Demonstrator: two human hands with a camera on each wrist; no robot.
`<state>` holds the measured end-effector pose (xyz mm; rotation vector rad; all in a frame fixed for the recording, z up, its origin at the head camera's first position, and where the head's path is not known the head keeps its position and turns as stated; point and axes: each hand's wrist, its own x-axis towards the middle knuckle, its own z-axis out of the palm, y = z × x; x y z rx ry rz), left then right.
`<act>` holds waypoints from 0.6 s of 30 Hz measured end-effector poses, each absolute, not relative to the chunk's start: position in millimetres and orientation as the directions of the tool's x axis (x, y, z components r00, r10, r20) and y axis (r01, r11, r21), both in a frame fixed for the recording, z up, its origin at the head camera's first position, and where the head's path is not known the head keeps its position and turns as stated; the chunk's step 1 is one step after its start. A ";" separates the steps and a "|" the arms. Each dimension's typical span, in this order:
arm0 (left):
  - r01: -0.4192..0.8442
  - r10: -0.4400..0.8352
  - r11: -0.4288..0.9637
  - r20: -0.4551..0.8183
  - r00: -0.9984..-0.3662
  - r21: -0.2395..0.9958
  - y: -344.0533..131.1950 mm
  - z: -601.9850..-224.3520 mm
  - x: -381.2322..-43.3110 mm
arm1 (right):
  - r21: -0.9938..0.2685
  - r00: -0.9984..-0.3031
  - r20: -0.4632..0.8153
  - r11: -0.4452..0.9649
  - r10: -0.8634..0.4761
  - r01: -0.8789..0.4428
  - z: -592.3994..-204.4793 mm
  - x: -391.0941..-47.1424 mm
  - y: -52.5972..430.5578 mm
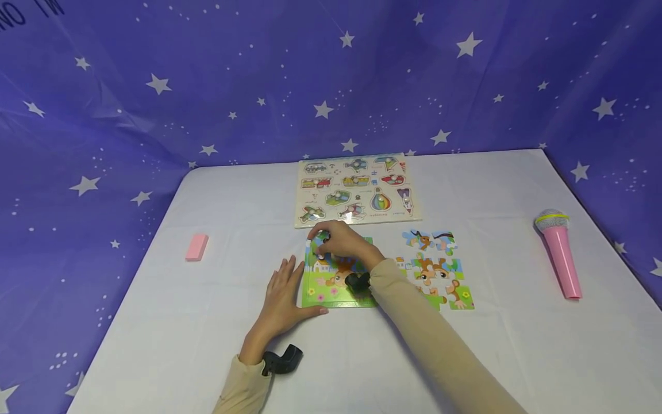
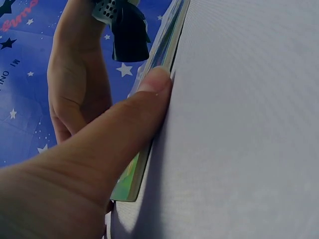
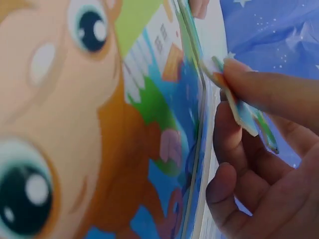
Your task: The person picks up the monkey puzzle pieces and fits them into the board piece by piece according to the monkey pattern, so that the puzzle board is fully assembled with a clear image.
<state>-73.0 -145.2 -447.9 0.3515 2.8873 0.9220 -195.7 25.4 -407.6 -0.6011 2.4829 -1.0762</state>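
A jigsaw board (image 1: 335, 294) with a cartoon monkey picture lies at the middle of the white table. My left hand (image 1: 281, 299) is at its left side with the fingers spread, and in the left wrist view the straight thumb (image 2: 124, 117) touches the board's front edge. Over the board's far left corner, my right hand (image 1: 343, 238) pinches a jigsaw piece (image 3: 241, 115) between thumb and finger, tilted on edge just above the board in the right wrist view. Right of the board lie several monkey jigsaw pieces (image 1: 442, 275), some joined together. My right forearm hides part of the board.
Behind the jigsaw lies a wooden vehicle peg puzzle (image 1: 357, 190). A pink block (image 1: 197, 247) sits to the left, and a pink toy microphone (image 1: 561, 253) lies at the right. A purple star-patterned cloth (image 1: 289, 75) hangs behind the table.
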 end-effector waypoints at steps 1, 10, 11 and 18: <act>0.191 0.245 0.790 -0.015 -0.969 0.582 -145.3 -447.9 -73.0 | -0.740 -0.841 -0.166 0.628 -0.515 -0.238 -407.8 -195.3 24.1; 0.188 0.245 0.797 -0.023 -0.969 0.574 -144.9 -448.3 -73.0 | -0.641 -0.857 -0.195 0.723 -0.478 -0.258 -410.4 -189.2 20.7; 0.188 0.244 0.798 -0.022 -0.969 0.572 -144.9 -448.2 -73.0 | -0.624 -0.856 -0.191 0.733 -0.480 -0.271 -409.5 -187.9 20.8; 0.191 0.244 0.800 -0.018 -0.970 0.569 -145.0 -447.6 -73.1 | -0.521 -0.863 -0.160 0.784 -0.479 -0.338 -408.3 -183.0 21.7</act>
